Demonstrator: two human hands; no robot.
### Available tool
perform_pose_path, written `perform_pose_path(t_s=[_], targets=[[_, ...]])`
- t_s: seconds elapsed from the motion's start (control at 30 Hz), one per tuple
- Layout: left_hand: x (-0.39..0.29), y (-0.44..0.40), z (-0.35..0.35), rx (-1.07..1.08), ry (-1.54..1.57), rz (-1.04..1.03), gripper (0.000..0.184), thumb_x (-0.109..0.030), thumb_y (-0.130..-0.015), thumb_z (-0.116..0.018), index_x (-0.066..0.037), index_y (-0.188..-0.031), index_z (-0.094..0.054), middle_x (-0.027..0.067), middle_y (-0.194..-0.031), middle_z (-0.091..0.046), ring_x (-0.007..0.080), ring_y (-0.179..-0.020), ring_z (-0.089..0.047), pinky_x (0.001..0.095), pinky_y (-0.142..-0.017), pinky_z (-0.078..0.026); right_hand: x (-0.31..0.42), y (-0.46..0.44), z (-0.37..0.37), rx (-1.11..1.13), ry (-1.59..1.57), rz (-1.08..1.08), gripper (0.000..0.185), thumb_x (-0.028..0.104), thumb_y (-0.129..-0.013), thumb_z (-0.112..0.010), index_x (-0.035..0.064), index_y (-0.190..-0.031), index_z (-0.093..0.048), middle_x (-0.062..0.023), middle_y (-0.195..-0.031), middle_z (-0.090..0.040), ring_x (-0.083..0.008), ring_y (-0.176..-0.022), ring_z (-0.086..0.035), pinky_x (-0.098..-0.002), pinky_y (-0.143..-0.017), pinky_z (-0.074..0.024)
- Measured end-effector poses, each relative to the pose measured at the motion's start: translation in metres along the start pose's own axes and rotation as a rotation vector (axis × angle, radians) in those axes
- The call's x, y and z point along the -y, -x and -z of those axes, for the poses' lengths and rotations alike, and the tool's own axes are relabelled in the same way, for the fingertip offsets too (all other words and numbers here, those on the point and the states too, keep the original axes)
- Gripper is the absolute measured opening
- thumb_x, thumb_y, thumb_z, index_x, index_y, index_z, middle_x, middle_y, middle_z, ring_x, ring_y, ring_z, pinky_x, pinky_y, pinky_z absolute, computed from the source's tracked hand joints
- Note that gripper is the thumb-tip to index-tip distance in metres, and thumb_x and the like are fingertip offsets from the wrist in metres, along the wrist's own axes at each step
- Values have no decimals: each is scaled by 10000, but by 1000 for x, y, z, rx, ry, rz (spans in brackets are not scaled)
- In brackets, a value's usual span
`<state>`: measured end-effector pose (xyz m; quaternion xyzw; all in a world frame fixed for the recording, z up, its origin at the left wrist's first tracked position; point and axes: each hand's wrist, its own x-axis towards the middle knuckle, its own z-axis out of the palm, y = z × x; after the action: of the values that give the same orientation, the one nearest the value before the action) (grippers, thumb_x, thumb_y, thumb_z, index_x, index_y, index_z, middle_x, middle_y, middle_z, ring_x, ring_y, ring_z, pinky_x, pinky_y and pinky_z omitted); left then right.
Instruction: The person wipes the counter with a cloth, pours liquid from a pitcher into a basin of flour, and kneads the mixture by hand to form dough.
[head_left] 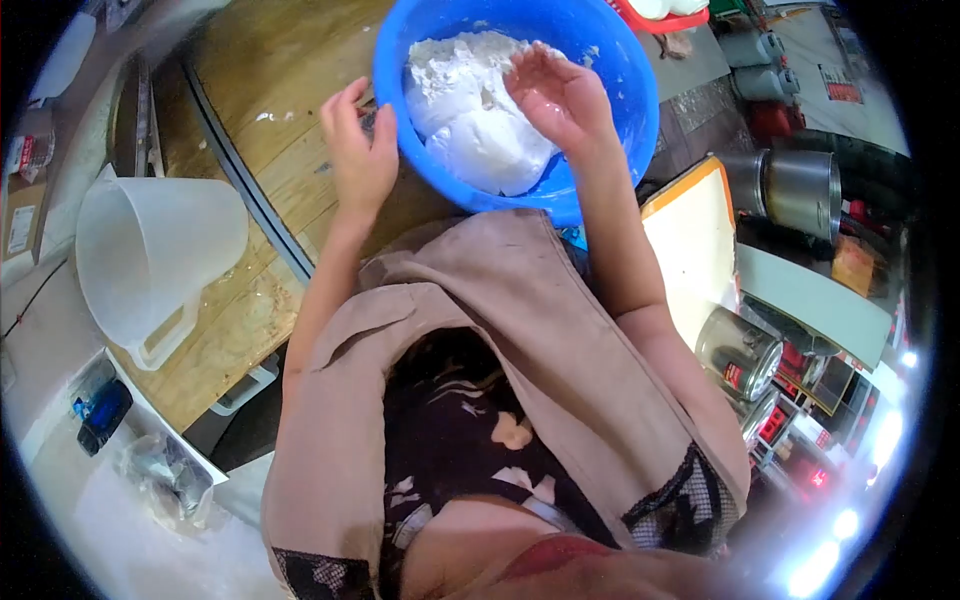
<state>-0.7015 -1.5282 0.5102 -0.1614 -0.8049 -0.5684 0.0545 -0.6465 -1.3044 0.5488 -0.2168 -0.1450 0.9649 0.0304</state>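
Note:
A large blue basin (640, 110) stands in front of me, with a lumpy white dough-like mass (485, 150) in it. The mass is rough and crumbly at the back and smoother at the front. Over the basin's right side is my right hand (562, 98), palm partly showing and looking wet, fingers slightly curled with nothing in them. My left hand (362, 145) is raised just outside the left rim, thumb and fingers apart. Whether its thumb touches the rim I cannot tell.
A translucent plastic jug (165, 235) lies at the left on the wooden table (290, 60). A white box (150, 420) holds dark items and a plastic bag. To the right are steel pots (800, 190), a metal canister (738, 350) and a red basket (660, 18).

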Motion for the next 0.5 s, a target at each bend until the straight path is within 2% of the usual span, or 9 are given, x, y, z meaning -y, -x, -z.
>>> perform_pose_path(t_s=[0.03,0.1,0.13,0.2,0.27,0.37,0.43,0.47,0.5], targets=[[5,-1,-10,5,1,2,287,-110,-801,-530,8,-1061,-501,149,-1004,-506,270,-977,-467,352,-841,-377,-2,2,-7,68,3,41,202,132,-874,-418,-17,-829,-547,-131,-832,-567,-245,-825,-540,-388,-815,-438],[14,-4,-24,67,282,232,316,-141,-844,-479,34,-1108,-470,164,-1041,-514,247,-958,-492,326,-826,-388,12,11,-9,107,-17,104,206,137,-875,-418,-17,-831,-548,-134,-828,-567,-244,-823,-539,-386,-814,-438],[16,-4,-27,68,281,237,316,-141,-844,-479,34,-1108,-470,164,-1041,-514,247,-958,-492,326,-826,-388,20,16,-7,148,-33,165,210,141,-875,-418,-18,-833,-549,-136,-824,-567,-242,-820,-539,-385,-814,-439],[19,-8,-33,71,254,279,331,-162,-869,-443,44,-1128,-452,173,-1038,-537,235,-919,-519,318,-824,-389,14,22,12,222,-40,146,201,135,-870,-421,-15,-837,-551,-135,-814,-573,-248,-824,-548,-381,-816,-439],[7,-9,-35,37,274,280,336,-166,-868,-444,43,-1131,-450,170,-1023,-550,232,-911,-525,319,-819,-393,-6,30,24,-48,113,-143,160,103,-848,-439,-14,-840,-548,-135,-836,-585,-245,-850,-550,-369,-857,-413],[14,-18,-40,-1,283,249,342,-172,-865,-450,41,-1133,-452,167,-1002,-568,229,-896,-539,317,-804,-403,1,9,19,-61,124,-107,158,114,-843,-443,0,-848,-552,-132,-839,-590,-243,-849,-556,-364,-852,-414],[19,-23,-41,-7,265,235,342,-173,-863,-456,39,-1131,-456,166,-996,-574,228,-888,-546,316,-796,-408,42,-41,35,223,421,259,191,119,-848,-429,-22,-882,-553,-133,-853,-592,-249,-865,-561,-374,-867,-414],[18,-29,-41,12,234,239,334,-174,-860,-460,33,-1122,-468,161,-973,-585,225,-874,-555,315,-784,-416,59,-63,37,139,601,332,202,102,-841,-430,-39,-932,-544,-138,-900,-595,-259,-855,-568,-389,-850,-429],[17,-36,-40,33,204,242,325,-174,-857,-465,27,-1112,-480,156,-950,-596,223,-860,-565,314,-772,-423,66,-84,37,30,707,299,222,104,-839,-425,-44,-931,-562,-145,-891,-603,-245,-841,-571,-360,-805,-436]])
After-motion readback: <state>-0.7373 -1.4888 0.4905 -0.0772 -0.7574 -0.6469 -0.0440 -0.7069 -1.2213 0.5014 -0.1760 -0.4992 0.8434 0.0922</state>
